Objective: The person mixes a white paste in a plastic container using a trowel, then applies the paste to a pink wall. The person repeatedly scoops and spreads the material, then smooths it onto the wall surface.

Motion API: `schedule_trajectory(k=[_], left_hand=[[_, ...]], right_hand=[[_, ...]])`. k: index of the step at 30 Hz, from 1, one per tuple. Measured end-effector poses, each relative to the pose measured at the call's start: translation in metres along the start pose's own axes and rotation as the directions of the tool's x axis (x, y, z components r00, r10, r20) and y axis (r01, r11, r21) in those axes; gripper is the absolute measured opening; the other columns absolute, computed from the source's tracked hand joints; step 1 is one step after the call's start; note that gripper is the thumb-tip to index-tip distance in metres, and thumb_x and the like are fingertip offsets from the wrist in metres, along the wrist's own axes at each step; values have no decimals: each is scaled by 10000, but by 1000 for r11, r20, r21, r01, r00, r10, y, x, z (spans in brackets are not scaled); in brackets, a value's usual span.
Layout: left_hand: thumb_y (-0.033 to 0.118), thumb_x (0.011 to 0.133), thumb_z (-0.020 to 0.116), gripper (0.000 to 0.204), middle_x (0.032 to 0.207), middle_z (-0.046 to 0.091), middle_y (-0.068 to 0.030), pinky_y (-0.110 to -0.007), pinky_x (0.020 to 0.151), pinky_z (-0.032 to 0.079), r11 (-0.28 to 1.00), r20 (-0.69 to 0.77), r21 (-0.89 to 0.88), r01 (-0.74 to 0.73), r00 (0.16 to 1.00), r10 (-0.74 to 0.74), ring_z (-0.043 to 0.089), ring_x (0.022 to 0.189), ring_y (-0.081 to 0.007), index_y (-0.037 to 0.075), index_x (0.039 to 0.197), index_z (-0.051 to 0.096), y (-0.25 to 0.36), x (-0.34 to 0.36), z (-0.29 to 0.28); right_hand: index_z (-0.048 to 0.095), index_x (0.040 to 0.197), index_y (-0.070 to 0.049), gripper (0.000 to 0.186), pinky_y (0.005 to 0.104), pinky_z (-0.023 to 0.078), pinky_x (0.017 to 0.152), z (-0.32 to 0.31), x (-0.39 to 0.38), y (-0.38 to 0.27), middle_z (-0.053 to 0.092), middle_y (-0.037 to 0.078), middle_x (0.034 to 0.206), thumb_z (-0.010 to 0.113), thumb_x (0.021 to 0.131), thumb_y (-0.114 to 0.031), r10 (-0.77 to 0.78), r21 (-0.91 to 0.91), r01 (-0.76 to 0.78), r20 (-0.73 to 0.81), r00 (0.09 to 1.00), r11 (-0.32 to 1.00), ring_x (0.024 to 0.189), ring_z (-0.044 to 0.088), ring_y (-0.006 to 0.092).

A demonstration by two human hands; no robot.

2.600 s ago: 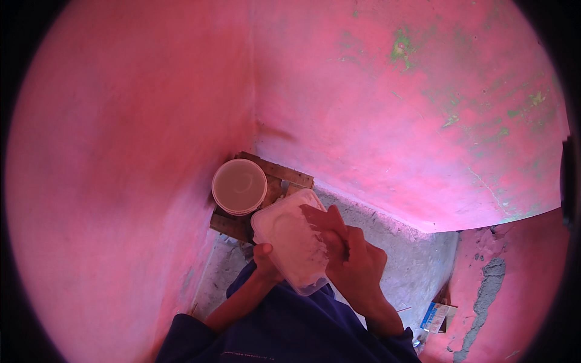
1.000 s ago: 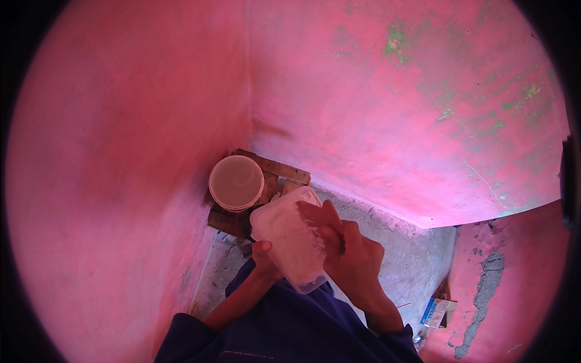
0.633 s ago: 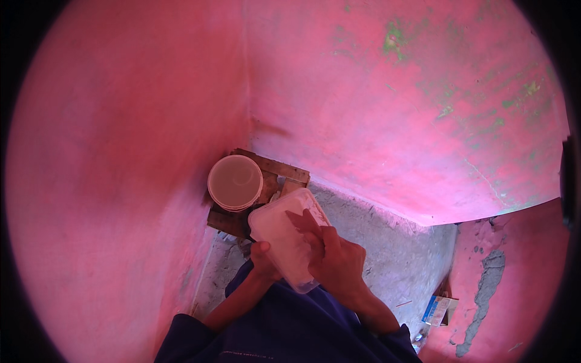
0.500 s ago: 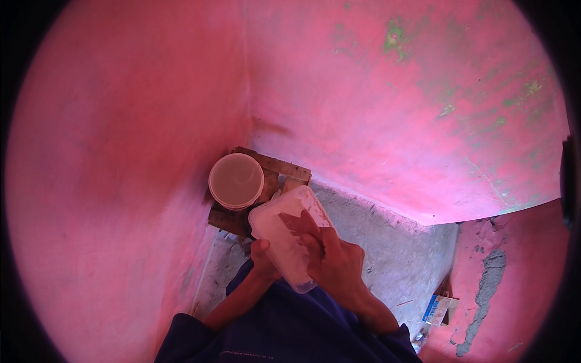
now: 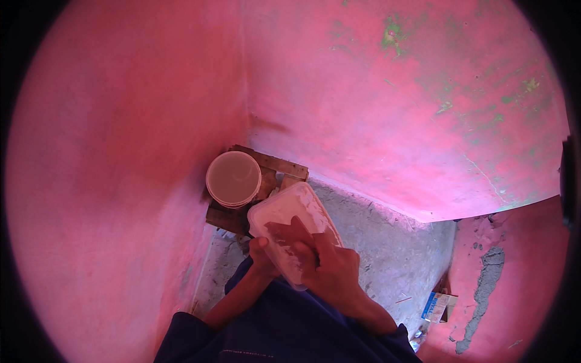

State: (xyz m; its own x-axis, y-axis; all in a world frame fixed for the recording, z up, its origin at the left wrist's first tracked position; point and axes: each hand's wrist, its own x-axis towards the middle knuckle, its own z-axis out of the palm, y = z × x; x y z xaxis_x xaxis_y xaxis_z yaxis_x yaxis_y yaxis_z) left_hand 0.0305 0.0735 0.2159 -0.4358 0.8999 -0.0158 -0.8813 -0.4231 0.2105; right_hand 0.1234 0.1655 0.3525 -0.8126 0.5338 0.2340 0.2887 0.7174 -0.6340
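My left hand [image 5: 262,259] is closed on the left edge of a translucent rectangular plastic tub [image 5: 253,218], its thumb on the near left rim. Pale putty-like paste [image 5: 283,209] coats the inside of the tub. In my right hand [image 5: 334,271] is a flat reddish-brown scraper [image 5: 287,232], with its wide angular blade down in the paste. The fingers wrap round the scraper's near end and partly hide it, along with the tub's right side.
A round bucket [image 5: 208,184] stands on a low wooden stand [image 5: 283,164] in the corner, just beyond the tub. Pink walls [image 5: 133,121] rise to the left and ahead. A small cardboard box [image 5: 439,307] lies at right on the grey concrete floor [image 5: 387,248], near a grey-patched wall [image 5: 484,296].
The scraper has slid left and toward me across the paste, and my right hand has moved slightly left with it. My left hand keeps its hold on the tub.
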Motion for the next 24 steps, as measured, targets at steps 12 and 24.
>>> schedule_trajectory(k=[12, 24], left_hand=[[419, 703, 640, 776, 1243, 521, -173, -421, 950, 476, 998, 38, -61, -12, 999, 14, 554, 1116, -303, 25, 1327, 400, -1, 1, 14], [417, 658, 690, 933, 1311, 476, -187, -471, 998, 448, 999, -45, -34, 10, 999, -12, 506, 1197, -337, 19, 1404, 293, 2, 6, 24]], right_hand=[[572, 885, -69, 149, 412, 488, 462, 5, 0, 8, 642, 130, 644, 666, 840, -176, 22, -123, -20, 12, 1000, 992, 526, 630, 318], [564, 884, -64, 121, 366, 478, 463, -29, 2, 13, 638, 91, 682, 656, 809, -91, -72, -186, 41, -164, 984, 982, 565, 644, 266]])
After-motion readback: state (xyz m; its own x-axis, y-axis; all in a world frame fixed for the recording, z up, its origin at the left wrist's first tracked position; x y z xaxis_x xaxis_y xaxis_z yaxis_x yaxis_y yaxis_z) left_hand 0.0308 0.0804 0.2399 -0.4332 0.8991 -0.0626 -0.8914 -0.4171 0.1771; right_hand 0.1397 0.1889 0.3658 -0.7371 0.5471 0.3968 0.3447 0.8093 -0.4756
